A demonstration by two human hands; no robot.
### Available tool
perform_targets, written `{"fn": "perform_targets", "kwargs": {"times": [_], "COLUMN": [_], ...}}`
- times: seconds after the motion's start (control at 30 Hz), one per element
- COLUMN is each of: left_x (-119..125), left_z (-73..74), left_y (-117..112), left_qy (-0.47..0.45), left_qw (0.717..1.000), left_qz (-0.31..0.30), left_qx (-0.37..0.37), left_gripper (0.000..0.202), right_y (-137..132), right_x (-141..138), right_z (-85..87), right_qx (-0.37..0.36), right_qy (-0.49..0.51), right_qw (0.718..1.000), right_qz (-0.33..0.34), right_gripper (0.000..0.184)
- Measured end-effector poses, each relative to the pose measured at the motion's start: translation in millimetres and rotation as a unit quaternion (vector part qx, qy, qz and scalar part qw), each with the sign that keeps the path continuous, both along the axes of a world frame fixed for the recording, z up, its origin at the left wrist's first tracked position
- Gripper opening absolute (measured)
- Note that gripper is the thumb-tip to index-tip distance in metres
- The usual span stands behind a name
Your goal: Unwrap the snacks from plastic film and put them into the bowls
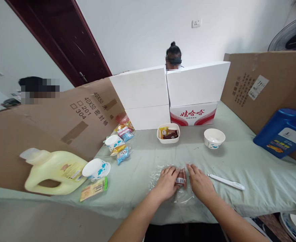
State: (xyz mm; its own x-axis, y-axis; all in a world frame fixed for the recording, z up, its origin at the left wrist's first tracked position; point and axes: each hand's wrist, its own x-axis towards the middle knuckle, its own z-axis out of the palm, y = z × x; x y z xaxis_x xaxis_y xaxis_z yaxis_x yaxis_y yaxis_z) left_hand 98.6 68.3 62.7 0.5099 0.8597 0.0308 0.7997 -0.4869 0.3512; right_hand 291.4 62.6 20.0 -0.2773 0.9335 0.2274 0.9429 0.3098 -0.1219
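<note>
My left hand (166, 183) and my right hand (199, 181) rest on the pale green tablecloth (238, 161) on either side of a small reddish-brown snack packet (181, 178). Both hands press their fingers against the packet's ends. The packet lies on a sheet of clear plastic wrap (158, 174) spread flat under the hands. Fingers of both hands are curled lightly inward around the packet.
A white rectangular dish (168, 138) with snacks and a white bowl (214, 138) stand farther back. A white pen-like tool (225, 182) lies right of my hands. At left are a yellow jug (53, 171), patterned cups (96, 169) and loose snack packets (124, 154). A blue jug (282, 132), cardboard and white boxes wall the table. A person sits behind the boxes.
</note>
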Motion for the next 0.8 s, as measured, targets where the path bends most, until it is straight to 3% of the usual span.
{"fn": "perform_targets", "kwargs": {"times": [0.17,0.23,0.3,0.43,0.53,0.6,0.7,0.8], "left_x": [-28,-39,-43,-27,-7,5,16,20], "left_z": [9.2,20.8,36.6,71.7,87.8,91.2,89.0,77.7], "left_y": [22,40,67,139,190,208,199,145], "left_qy": [-0.112,-0.172,-0.202,-0.141,-0.106,-0.100,-0.096,-0.103], "left_qw": [0.993,0.985,0.977,0.965,0.965,0.971,0.977,0.981], "left_qz": [-0.020,0.009,0.064,0.145,0.160,0.151,0.120,0.069], "left_qx": [-0.029,-0.032,0.019,0.170,0.176,0.159,0.147,0.149], "left_gripper": [0.055,0.056,0.055,0.049,0.049,0.045,0.024,0.016], "right_y": [9,8,7,8,9,9,8,7], "right_x": [21,24,23,22,24,25,24,23], "right_z": [-32.4,-37.2,-37.8,-37.0,-38.3,-38.8,-37.2,-34.7], "right_qx": [0.038,0.052,0.058,0.068,0.070,0.069,0.070,0.069], "right_qy": [0.003,0.008,0.013,0.010,0.014,0.023,0.031,0.028], "right_qw": [0.999,0.999,0.998,0.998,0.997,0.997,0.997,0.997], "right_qz": [-0.002,-0.001,-0.002,0.012,0.016,0.011,0.008,0.008], "right_gripper": [0.041,0.040,0.040,0.040,0.039,0.039,0.038,0.038]}}
